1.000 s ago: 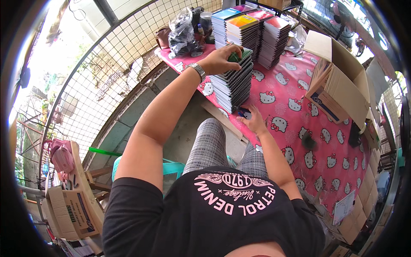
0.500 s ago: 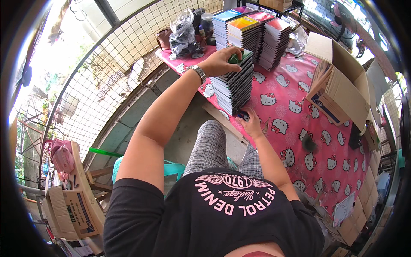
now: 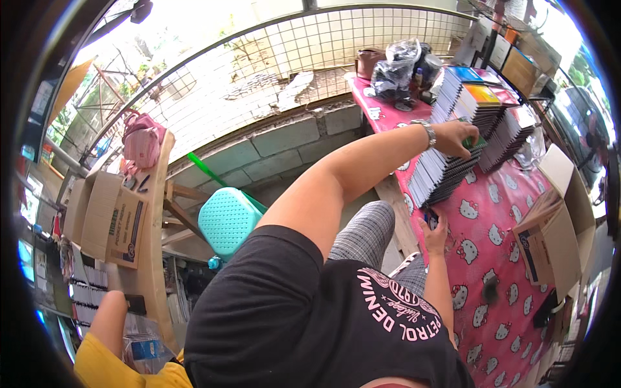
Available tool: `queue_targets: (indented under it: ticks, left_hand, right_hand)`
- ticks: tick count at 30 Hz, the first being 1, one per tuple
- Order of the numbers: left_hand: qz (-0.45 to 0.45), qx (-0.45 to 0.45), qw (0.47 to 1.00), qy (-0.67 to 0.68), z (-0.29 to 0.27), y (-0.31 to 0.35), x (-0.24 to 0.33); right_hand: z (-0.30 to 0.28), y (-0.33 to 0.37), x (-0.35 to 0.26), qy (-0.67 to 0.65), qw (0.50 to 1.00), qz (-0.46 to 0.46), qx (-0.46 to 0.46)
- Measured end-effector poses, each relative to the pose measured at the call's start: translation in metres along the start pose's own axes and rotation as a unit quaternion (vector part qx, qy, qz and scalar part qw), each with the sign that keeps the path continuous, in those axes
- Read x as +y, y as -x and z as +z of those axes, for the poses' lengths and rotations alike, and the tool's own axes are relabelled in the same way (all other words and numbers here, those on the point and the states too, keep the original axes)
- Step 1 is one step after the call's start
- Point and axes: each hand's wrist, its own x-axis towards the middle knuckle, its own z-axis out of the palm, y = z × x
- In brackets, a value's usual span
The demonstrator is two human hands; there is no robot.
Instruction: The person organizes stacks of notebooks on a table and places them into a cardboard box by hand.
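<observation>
A tall leaning stack of spiral notebooks [image 3: 443, 176] stands at the near left edge of the table, a green cover on top. My left hand [image 3: 457, 137], a metal-band watch on its wrist, is curled over the top of that stack. Low at the foot of the stack, my right hand [image 3: 436, 234] closes around something small and dark blue. What exactly it holds is too small to tell. Just behind are further notebook stacks [image 3: 480, 97] with blue, yellow and red covers.
A pink patterned cloth [image 3: 469, 278] covers the table. An open cardboard box [image 3: 550, 239] sits right; a plastic-wrapped bundle [image 3: 394, 71] lies at the back. Left are a turquoise stool [image 3: 228, 223], another box [image 3: 119, 223] on a bench, and a person's yellow sleeve [image 3: 107, 359].
The view has turned left, so the table and stacks appear farther right, and the stool and a person's arm in yellow now show. Both hands keep their places at the stack.
</observation>
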Motion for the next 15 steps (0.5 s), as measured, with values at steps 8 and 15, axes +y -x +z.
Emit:
queue_targets:
  ticks: [8, 15]
  left_hand:
    - [-0.075, -0.121, 0.861, -0.489, 0.007, -0.025, 0.094]
    - [-0.022, -0.127, 0.964, -0.232, -0.019, -0.02, 0.044]
  right_hand:
    - [-0.011, -0.005, -0.005, 0.06, 0.995, -0.049, 0.055]
    - [-0.01, 0.001, -0.005, 0.073, 0.996, 0.005, 0.049]
